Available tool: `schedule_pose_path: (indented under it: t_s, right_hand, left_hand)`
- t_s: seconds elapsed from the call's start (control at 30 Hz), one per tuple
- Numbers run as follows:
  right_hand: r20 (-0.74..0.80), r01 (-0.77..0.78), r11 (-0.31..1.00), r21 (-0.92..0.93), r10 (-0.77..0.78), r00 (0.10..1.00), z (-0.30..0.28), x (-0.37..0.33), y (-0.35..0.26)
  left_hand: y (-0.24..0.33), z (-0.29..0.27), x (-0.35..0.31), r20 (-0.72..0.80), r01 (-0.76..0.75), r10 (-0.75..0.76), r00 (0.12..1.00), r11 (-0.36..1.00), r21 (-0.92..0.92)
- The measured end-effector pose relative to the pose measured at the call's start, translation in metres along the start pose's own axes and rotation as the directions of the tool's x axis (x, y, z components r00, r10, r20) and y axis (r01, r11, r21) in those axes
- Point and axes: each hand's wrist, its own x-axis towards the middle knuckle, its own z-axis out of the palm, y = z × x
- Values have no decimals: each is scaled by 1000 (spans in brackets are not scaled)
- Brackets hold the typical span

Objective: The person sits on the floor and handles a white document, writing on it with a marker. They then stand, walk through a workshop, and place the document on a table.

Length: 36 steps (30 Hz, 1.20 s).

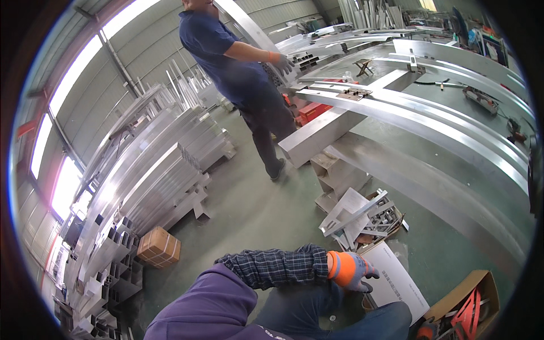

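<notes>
Green floor: white carton, long axis slanting far-left to near-right; left hand at its edge, fingers apart; right hand's grip indiscernible.

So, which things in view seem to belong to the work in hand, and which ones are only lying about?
Likely part of the work:
white box, by the left hand
open carton and its red tool, by the right hand

Seemingly just lying about:
closed carton
stacked profiles
metal pieces
</notes>
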Motion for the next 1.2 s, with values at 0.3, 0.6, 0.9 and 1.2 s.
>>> schedule_pose_path:
  t_s: [0.3, 0.6, 0.9, 1.2]
  right_hand:
    - [-27, -11, 1000, 1, 12, 1000, -11, 2, -7]
    - [11, 34, 999, -3, -34, 999, 20, 5, 5]
    - [64, -59, 998, 23, 58, 996, 8, 4, -5]
    - [357, -156, 984, 88, 115, 927, -27, 10, -13]
  left_hand:
    - [1, 0, 0, 57, 0, 1, 998, 1000, -19]
    - [0, -3, 2, 99, 20, -17, 995, 999, -25]
    - [3, -5, 3, 98, 17, -16, 995, 1000, -14]
    - [-1, 1, 5, 95, -3, 7, 995, 999, -42]
